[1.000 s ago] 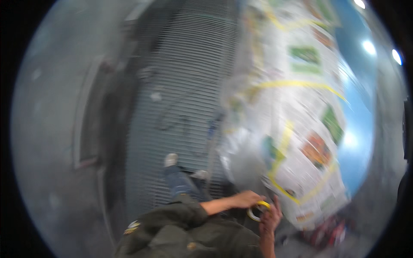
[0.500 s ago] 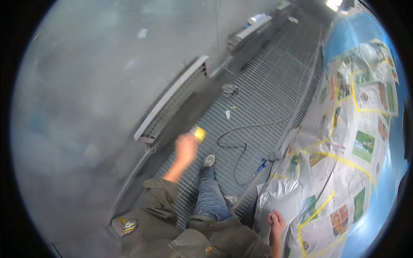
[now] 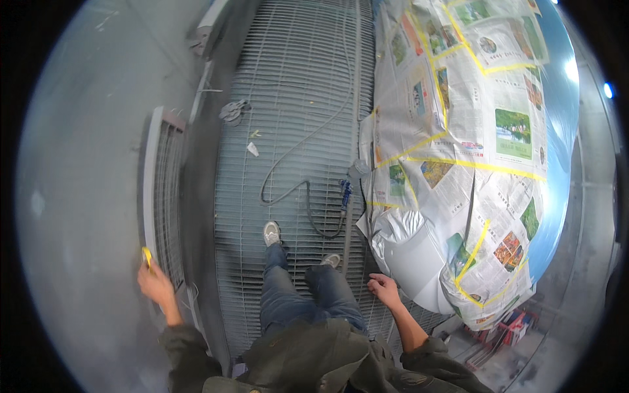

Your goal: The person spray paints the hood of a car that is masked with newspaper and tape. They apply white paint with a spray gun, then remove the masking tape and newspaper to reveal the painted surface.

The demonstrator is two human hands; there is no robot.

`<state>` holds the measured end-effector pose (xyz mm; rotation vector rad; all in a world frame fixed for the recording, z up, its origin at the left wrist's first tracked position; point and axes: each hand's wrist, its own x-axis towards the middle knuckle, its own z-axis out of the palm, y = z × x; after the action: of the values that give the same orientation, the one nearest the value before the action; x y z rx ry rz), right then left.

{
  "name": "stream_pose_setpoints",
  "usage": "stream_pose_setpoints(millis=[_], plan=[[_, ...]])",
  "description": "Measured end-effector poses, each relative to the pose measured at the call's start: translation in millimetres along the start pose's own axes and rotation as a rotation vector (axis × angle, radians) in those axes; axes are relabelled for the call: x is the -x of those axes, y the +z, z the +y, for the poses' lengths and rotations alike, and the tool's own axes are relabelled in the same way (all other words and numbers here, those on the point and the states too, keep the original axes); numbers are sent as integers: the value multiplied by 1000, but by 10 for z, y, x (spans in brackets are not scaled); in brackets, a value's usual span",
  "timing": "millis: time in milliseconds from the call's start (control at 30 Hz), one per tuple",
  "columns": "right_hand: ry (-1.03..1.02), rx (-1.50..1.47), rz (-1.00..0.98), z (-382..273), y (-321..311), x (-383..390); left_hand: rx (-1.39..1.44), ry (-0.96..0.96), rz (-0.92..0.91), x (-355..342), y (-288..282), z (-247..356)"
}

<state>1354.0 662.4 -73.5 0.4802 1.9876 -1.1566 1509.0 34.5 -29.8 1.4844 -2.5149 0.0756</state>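
My left hand [image 3: 156, 283] is closed around a roll of yellow masking tape [image 3: 146, 254], which juts out beyond the fingers on the far side. It is held out to the left, beside the framed wall heater-like grille [image 3: 157, 196]. My right hand [image 3: 384, 289] hangs in front of me with loosely bent fingers apart and no object visible in it. Nearest to it is a bare silver-grey body panel [image 3: 413, 262] of a vehicle, otherwise covered in newspaper sheets [image 3: 458, 157] joined with yellow tape.
Blue plastic film [image 3: 557, 170] wraps the vehicle's far side. On the slatted floor grating [image 3: 295, 72] lie a hose [image 3: 265, 187], a blue-handled spray gun [image 3: 345, 190], a crumpled grey rag [image 3: 234, 111] and a white scrap [image 3: 253, 149]. Red items [image 3: 514, 327] stand at the lower right.
My left hand has swung outward to the left with the tape roll, toward the wall. The view has turned, so the grating now runs upright. My right hand remains near the silver-grey panel.
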Motion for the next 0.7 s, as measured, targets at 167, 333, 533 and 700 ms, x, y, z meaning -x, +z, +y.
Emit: stream_pose_setpoints(millis=[167,333,533,700], plan=[[-21,210,73,302,249,-749,39,165,-12,196,-273,227],[-53,383,62,727,470,-2575,174,329,-485,1304,129,476],[-40,516,460,2214,740,-5747,101,41,-1000,2431,1602,-263],[86,-78,436,2641,655,-7239,154,-390,-1029,2734,2560,-834]])
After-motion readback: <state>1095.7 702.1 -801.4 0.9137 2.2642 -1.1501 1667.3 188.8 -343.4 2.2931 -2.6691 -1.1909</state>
